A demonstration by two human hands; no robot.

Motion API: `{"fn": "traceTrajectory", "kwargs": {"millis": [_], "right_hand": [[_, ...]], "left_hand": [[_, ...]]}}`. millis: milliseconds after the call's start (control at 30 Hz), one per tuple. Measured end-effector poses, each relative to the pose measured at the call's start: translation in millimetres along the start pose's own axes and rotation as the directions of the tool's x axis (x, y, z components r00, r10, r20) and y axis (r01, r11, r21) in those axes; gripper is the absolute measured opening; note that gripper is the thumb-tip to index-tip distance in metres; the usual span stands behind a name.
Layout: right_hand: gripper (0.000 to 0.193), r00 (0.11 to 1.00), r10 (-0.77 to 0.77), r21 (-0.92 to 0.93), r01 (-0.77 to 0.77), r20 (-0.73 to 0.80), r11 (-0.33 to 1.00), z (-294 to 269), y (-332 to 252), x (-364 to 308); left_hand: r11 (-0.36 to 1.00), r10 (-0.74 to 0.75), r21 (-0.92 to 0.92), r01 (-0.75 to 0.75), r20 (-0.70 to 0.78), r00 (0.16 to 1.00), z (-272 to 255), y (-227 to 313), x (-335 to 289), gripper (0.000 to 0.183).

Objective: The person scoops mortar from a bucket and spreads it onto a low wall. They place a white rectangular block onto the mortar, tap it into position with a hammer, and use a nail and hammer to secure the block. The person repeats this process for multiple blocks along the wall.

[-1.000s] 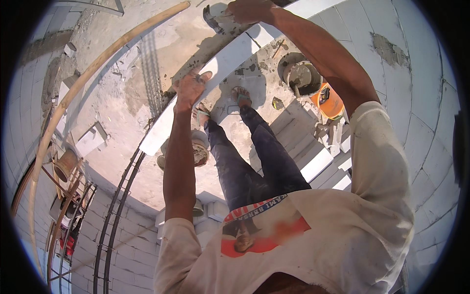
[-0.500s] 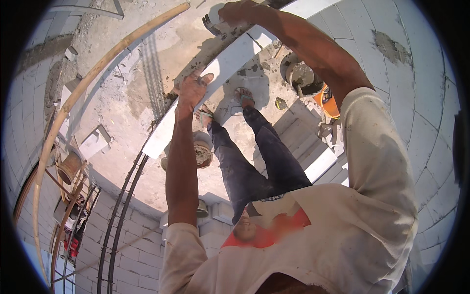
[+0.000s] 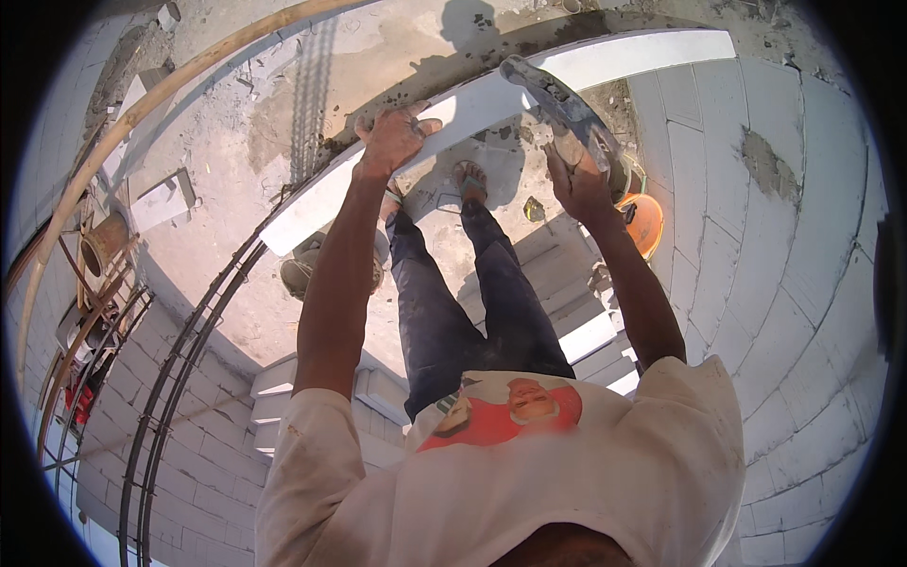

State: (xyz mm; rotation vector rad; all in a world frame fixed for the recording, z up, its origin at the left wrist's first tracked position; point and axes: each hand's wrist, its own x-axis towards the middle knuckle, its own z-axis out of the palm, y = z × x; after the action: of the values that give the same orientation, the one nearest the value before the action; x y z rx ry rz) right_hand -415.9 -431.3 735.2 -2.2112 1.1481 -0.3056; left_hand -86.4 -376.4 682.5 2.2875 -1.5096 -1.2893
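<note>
Mortar-smeared grey metal trowel (image 3: 559, 102) is gripped by the right hand (image 3: 578, 184), its tip over the long, white wall top (image 3: 642, 57); the left hand (image 3: 392, 142) lies on this top, how closed I cannot tell.

block: white ledge (image 3: 624, 55), curved pole (image 3: 161, 90) | pass: over floor (image 3: 241, 142) between

A grey, mortar-smeared tool (image 3: 567, 106) slants across the long, white wall top (image 3: 652, 52).
</note>
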Motion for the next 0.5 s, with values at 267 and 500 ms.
{"fn": "traceTrajectory", "kwargs": {"millis": [267,500], "right_hand": [[0.041,0.980,0.192,-0.193,-0.179,0.053,0.965,13.7,-3.0,-15.9],[0.022,0.926,0.198,0.172,-0.262,0.322,0.949,28.7,-74.1,-21.2]], "left_hand": [[0.994,-0.099,0.048,0.095,0.108,0.989,-12.9,6.8,-5.3,0.059],[0.905,-0.372,-0.425,-0.003,-0.797,0.475,33.4,-39.9,-110.5,0.074]]}}
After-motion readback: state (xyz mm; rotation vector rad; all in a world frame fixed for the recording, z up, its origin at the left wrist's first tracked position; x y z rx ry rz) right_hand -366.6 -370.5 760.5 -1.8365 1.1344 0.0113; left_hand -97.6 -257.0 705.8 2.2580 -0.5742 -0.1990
